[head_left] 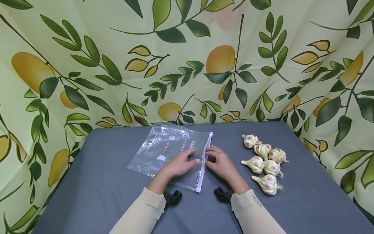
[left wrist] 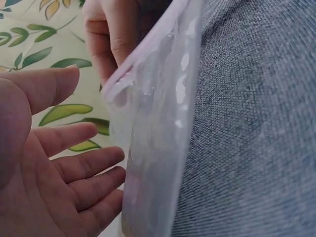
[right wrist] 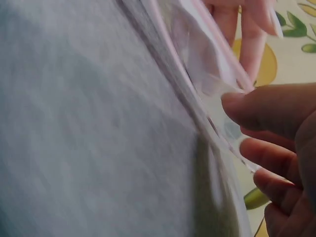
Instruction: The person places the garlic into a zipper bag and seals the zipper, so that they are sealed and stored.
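Note:
A clear zip bag (head_left: 155, 148) with a pink closure strip (head_left: 205, 162) lies on the grey-covered table, its strip side toward the right. My left hand (head_left: 182, 162) is over the bag, its palm and spread fingers (left wrist: 89, 163) showing in the left wrist view, fingertips against or close to the plastic. At the strip, my right hand (head_left: 220, 162) has curled fingers and holds the bag's rim, with the thumb (right wrist: 247, 106) against it in the right wrist view. The rim's two pink edges stand apart there. Part of the right fingertips is hidden by plastic.
Several garlic bulbs (head_left: 267, 164) with purple streaks lie together on the table, right of my right hand. A leaf-and-fruit patterned cloth (head_left: 187, 78) hangs behind and along both sides of the grey table surface (head_left: 102, 188).

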Action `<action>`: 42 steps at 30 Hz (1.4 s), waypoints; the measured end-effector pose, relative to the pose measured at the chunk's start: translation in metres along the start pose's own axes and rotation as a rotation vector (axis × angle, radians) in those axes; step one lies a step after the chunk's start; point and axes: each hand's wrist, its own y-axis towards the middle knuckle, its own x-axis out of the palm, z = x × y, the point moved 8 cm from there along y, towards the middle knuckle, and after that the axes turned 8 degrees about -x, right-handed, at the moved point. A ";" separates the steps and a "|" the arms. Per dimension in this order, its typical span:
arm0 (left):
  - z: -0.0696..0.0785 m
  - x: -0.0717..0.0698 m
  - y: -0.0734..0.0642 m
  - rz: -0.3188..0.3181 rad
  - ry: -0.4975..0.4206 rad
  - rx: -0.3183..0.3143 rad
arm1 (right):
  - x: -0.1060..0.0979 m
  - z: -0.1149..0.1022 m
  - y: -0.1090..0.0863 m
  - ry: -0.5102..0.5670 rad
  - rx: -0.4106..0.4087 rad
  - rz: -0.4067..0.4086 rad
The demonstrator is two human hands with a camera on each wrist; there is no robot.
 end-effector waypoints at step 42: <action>-0.016 -0.022 0.003 0.353 -0.236 -0.088 | 0.029 -0.028 -0.001 0.073 -0.057 -0.232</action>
